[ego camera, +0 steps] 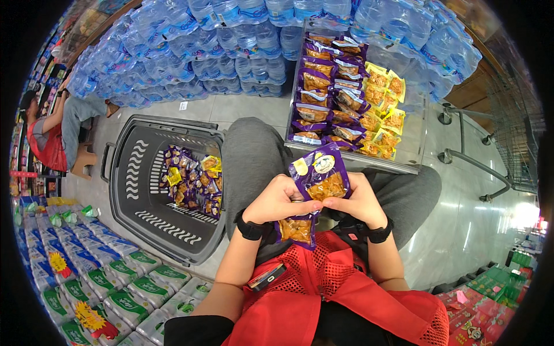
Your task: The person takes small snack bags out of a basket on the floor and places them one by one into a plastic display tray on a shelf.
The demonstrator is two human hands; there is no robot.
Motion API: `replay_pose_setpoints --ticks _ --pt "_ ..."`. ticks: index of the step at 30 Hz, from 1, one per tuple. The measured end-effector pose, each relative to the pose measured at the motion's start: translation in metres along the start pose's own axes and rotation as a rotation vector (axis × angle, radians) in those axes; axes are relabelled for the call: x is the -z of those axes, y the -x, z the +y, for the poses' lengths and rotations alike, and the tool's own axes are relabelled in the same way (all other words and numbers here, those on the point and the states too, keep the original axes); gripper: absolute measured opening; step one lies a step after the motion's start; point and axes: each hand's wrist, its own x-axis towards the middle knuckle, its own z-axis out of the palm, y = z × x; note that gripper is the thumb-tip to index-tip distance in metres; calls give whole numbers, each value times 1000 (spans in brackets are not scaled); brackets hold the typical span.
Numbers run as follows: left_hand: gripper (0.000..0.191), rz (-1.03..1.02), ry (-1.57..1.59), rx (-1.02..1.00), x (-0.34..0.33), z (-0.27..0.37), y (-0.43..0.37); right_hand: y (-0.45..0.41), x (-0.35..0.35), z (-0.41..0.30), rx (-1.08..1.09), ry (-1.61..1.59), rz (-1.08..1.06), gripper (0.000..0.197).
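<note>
My left hand (pixel 281 197) and my right hand (pixel 357 197) meet in front of my lap, thumbs almost touching. Pinched at its lower right by my right hand is a purple snack packet (pixel 326 184) with a clear window and a printed cartoon face. A second purple snack packet (pixel 296 229) hangs below, under my left thumb; my fingers hide its upper part. Just beyond my hands, a clear plastic display box (pixel 409 166) holds purple packets (pixel 314 80) in two columns beside yellow packets (pixel 374 93). A dark grey shopping basket (pixel 125 216), left of my knee, contains loose purple packets (pixel 181 186) and some yellow ones.
Shrink-wrapped water bottles (pixel 173 56) are stacked behind the box. Packs of cans (pixel 125 298) cover the lower left. Metal rails (pixel 476 160) stand at right, red cartons (pixel 467 320) lower right. A person in a red vest (pixel 47 145) sits on a stool (pixel 84 158) far left.
</note>
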Motion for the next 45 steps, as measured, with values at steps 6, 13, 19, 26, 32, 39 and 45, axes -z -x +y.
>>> replay_pose_setpoints --ticks 6,13,19,26,32,39,45 --pt "18 -38 -43 -65 2 -11 -1 2 -5 -4 -174 -225 -97 30" --pt "24 29 41 -67 -5 -7 -5 4 -20 9 -171 -602 117 21" --pt "16 -72 12 31 1 -5 -3 4 -19 9 -171 -547 100 20" --pt "30 -60 226 72 -5 -21 -5 5 -15 6 -193 -490 43 21" --pt "21 -22 272 100 -9 -5 -7 5 -10 1 -225 -419 17 24" --pt "29 66 63 -42 -12 -10 -9 -1 3 -10 -169 -66 -48 28" --pt "32 58 -33 20 -8 1 -10 1 1 -4 -161 -44 -26 31"
